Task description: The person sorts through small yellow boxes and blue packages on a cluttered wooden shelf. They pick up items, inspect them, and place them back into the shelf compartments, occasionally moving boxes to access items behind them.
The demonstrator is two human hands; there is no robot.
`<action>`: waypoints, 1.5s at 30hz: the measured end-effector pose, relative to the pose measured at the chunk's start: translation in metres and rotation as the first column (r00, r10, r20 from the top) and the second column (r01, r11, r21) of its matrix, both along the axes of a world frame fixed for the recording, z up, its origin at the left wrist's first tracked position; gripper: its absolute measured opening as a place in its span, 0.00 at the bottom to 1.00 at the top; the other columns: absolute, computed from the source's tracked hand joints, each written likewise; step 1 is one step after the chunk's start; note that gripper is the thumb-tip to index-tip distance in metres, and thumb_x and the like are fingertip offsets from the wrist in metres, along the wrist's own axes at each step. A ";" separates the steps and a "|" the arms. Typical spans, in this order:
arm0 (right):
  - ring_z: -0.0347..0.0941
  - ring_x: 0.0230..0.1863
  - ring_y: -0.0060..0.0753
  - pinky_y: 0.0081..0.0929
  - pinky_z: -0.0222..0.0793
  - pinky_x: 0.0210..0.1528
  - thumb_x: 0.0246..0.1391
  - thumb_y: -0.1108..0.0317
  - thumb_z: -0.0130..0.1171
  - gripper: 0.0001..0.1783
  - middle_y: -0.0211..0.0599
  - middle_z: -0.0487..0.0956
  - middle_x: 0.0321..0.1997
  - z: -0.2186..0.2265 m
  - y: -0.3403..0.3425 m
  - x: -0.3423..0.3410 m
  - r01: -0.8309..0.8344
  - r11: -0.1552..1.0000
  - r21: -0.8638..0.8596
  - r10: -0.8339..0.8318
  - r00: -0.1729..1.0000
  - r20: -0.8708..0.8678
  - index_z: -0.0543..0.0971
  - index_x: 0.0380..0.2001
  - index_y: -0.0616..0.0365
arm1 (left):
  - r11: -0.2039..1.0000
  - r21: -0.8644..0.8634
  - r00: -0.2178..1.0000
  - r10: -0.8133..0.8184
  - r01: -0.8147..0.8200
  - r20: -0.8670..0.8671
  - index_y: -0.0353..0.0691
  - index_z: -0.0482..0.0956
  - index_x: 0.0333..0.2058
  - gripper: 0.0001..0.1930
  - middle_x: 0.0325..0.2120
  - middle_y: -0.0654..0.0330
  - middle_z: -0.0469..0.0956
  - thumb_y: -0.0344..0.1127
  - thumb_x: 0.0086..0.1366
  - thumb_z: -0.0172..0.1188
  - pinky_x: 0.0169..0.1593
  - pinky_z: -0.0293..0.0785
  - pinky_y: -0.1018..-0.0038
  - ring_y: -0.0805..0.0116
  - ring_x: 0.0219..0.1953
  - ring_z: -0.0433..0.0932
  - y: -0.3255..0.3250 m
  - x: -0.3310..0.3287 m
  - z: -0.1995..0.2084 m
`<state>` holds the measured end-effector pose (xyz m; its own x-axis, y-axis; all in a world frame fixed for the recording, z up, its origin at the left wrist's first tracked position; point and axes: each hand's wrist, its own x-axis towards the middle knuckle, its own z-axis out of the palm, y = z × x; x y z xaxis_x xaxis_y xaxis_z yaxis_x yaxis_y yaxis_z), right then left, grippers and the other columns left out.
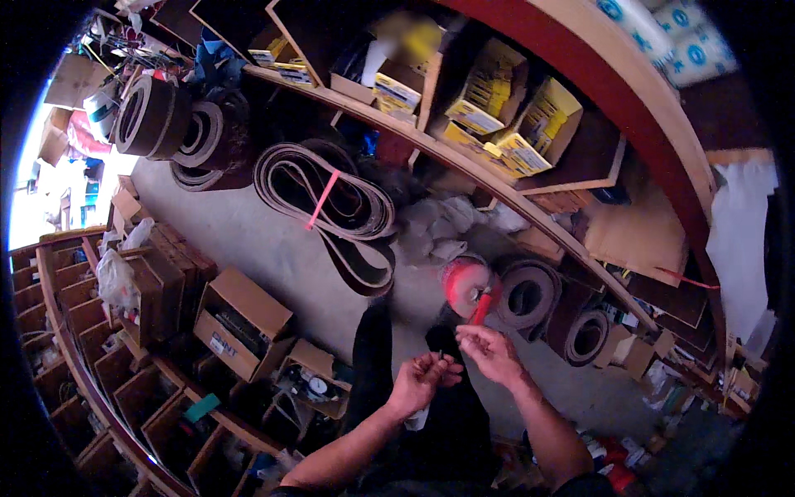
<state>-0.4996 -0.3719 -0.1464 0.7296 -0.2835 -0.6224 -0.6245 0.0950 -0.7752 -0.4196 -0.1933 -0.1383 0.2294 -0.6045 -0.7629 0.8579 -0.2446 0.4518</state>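
Note:
My left hand (418, 385) is in front of my dark-clothed legs, its fingers pinched together round a small dark piece too small to make out. Close beside it on the right, my right hand (490, 354) is closed, with the lower end of a red stick-shaped thing (482, 310) at its fingertips. The two hands are apart. Just beyond the red stick is a round roll or reel (465, 283), red at the rim with a pale face; whether the stick touches it, I cannot tell.
Large coiled belts, one tied with a pink band (325, 199), stand on the floor ahead. More rolled belts (530, 298) are to the right. Shelves with yellow boxes (489, 87) run across the top. At left are an open cardboard box (240, 323), a gauge (317, 386) and wooden pigeonholes (116, 373).

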 end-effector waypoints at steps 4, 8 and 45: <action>0.77 0.42 0.23 0.23 0.73 0.45 0.61 0.67 0.54 0.15 0.35 0.80 0.43 0.017 0.041 0.043 -0.112 0.989 0.092 0.109 0.993 0.040 0.78 0.48 0.60 | 0.983 0.036 0.970 -0.182 0.178 0.160 0.30 0.74 0.44 0.11 0.38 0.54 0.80 0.33 0.71 0.51 0.44 0.78 0.73 0.68 0.38 0.81 0.033 0.040 0.006; 0.78 0.42 0.34 0.28 0.75 0.43 0.59 0.64 0.57 0.13 0.41 0.80 0.43 0.025 0.073 0.087 -0.199 0.980 -0.017 0.200 0.979 0.047 0.81 0.43 0.59 | 0.971 0.107 0.957 -0.231 0.215 0.173 0.30 0.77 0.41 0.12 0.33 0.58 0.81 0.35 0.68 0.57 0.41 0.76 0.77 0.72 0.35 0.80 0.049 0.090 0.023; 0.78 0.36 0.35 0.31 0.72 0.39 0.57 0.52 0.58 0.19 0.42 0.81 0.33 0.116 0.106 0.194 -0.367 0.888 -0.278 0.321 0.926 -0.197 0.81 0.35 0.60 | 0.938 0.059 0.827 -0.329 0.341 0.455 0.35 0.78 0.38 0.12 0.26 0.62 0.78 0.40 0.67 0.57 0.36 0.74 0.76 0.75 0.29 0.76 0.104 0.206 0.090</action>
<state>-0.3056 -0.2658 -0.0303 0.7267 -0.2224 -0.6499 -0.6794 -0.3719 -0.6325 -0.2137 -0.0893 -0.0485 0.3241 -0.7242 -0.6086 0.4244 -0.4637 0.7778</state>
